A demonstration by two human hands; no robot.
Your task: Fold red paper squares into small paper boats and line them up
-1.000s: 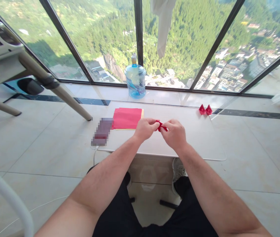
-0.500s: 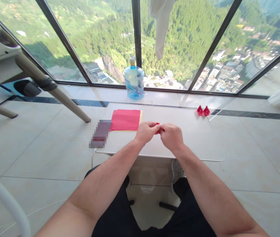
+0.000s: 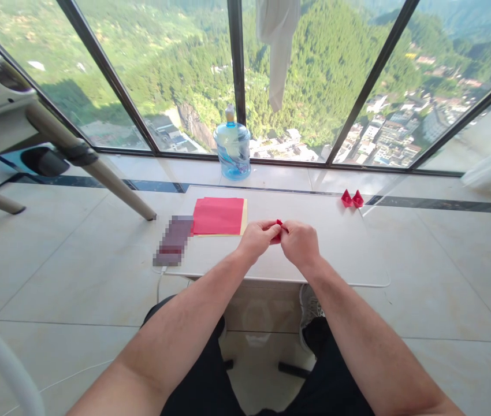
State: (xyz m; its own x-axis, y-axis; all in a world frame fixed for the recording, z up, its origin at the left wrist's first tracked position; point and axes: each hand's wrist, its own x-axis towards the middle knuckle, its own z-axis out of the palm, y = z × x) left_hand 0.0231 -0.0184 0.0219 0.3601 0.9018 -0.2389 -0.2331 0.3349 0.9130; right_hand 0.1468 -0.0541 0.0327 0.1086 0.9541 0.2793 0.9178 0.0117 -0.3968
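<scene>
My left hand (image 3: 257, 239) and my right hand (image 3: 300, 243) meet over the middle of a low white table (image 3: 341, 254). Both pinch a small folded piece of red paper (image 3: 278, 226), mostly hidden between my fingertips. A stack of red paper sheets (image 3: 218, 215) lies to the left of my hands. Two small folded red paper shapes (image 3: 352, 199) stand at the table's far right corner.
A dark phone (image 3: 173, 239), blurred, lies at the table's left edge with a white cable below it. A blue water jug (image 3: 232, 147) stands by the window. A pale cloth (image 3: 276, 46) hangs above. Angled furniture legs (image 3: 93, 164) stand on the tiled floor at left.
My hands have closed in on each other, so less of the red paper shows between my fingers. The view has shifted slightly.
</scene>
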